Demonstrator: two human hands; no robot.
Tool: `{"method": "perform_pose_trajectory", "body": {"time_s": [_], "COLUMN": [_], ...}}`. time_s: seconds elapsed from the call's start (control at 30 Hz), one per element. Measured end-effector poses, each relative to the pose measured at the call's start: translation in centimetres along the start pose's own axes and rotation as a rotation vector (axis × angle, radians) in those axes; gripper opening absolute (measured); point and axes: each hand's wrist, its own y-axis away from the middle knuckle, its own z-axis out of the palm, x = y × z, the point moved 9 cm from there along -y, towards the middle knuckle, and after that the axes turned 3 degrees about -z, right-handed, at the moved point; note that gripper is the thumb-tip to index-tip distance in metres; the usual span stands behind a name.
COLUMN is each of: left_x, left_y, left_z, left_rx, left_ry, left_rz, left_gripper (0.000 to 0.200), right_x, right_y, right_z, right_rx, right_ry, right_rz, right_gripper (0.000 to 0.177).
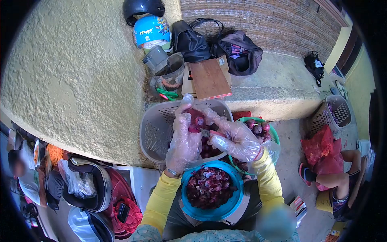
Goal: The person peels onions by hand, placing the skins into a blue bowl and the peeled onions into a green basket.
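My left hand, in a clear plastic glove, is closed around a red onion above the grey perforated basket. Just right of it, my right hand, gloved the same way, has its fingers bent around a small reddish piece whose kind I cannot make out. More red onions lie in the basket, partly hidden by my hands. Below them, a blue basin holds onion skins and cut ends. A green basin with whole onions stands partly behind my right wrist.
A wooden board, a grey bucket, green-handled scissors, bags and helmets crowd the ledge ahead. At right, a person's leg is beside red net sacks and another basket. Bags and clutter lie at left.
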Motion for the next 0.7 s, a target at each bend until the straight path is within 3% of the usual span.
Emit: {"method": "perform_pose_trajectory", "body": {"time_s": [0.23, 0.3, 0.53, 0.6, 0.63, 0.7], "left_x": [0.3, 0.7, 0.6, 2.1, 1.9, 0.6], "left_y": [0.1, 0.2, 0.3, 0.7, 0.7, 0.4], "left_z": [0.4, 0.4, -1.0, 0.3, 0.6, -0.4], "left_rx": [-0.013, 0.007, 0.057, -0.005, -0.005, 0.053], "left_ry": [-0.031, -0.132, -0.348, -0.951, -0.951, -0.496], "left_rz": [0.028, 0.051, 0.143, 0.325, 0.326, 0.19], "left_gripper": [0.042, 0.043, 0.037, 0.043, 0.043, 0.043], "right_x": [-0.2, -0.4, 0.1, 0.3, 0.2, 0.4], "right_y": [0.0, -0.2, -0.4, -0.5, -0.4, -0.3], "right_z": [0.4, 0.5, 0.7, 0.8, 0.7, 0.7], "right_rx": [0.001, -0.004, 0.052, 0.02, 0.02, 0.005], "right_ry": [0.0, 0.114, 0.085, 0.035, 0.036, 0.084], "right_rz": [-0.056, -0.101, -0.203, -0.132, -0.133, -0.103], "right_gripper": [0.071, 0.072, 0.071, 0.071, 0.071, 0.071]}}
